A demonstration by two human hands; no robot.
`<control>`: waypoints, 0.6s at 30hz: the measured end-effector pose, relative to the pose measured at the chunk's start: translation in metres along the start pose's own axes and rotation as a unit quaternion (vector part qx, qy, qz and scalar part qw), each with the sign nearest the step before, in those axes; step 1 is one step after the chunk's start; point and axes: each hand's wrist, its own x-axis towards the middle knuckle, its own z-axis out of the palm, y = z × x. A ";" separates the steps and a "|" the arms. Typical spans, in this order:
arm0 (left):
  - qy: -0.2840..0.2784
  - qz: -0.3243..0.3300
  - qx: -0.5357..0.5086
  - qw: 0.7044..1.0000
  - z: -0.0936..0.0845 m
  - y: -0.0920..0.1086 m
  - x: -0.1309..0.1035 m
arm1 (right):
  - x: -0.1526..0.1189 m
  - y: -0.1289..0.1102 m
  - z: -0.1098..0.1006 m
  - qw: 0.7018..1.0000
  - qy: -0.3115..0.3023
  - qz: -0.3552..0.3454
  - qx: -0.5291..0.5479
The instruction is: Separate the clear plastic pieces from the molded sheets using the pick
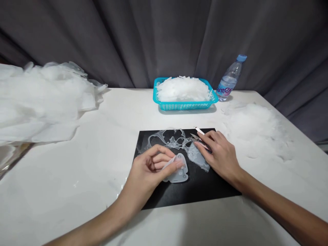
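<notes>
My left hand (156,167) pinches a thin, translucent silicone-like piece (180,176) between thumb and fingers, over a black mat (169,198). The piece has a rounded outline with small ring marks and notches. My right hand (220,150) is closed around a slim tool with a pointed metal blade (196,137); the fingers cover most of it. A narrow white-ended tool (200,131) pokes out beside its index finger. Below those fingers lie several stacked translucent pieces (198,159). Stringy clear scraps (171,141) are tangled on the mat beyond my left hand.
A turquoise basket (186,106) heaped with white translucent pieces stands at the back, with a water bottle (228,82) beside it. A large pile of translucent sheets (43,102) covers the left side. Wispy scraps (258,130) are heaped to the right. A grey curtain (164,37) hangs behind.
</notes>
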 end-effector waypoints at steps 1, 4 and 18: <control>0.002 0.003 0.001 1.000 0.001 0.002 -0.001 | 0.001 -0.002 -0.002 1.000 0.012 -0.004 0.021; 0.009 0.035 0.023 0.999 0.004 0.005 -0.003 | 0.002 -0.018 -0.014 0.983 0.007 -0.010 0.182; -0.007 0.168 0.164 0.972 0.004 0.001 -0.014 | 0.002 -0.049 -0.037 0.927 -0.031 -0.020 0.372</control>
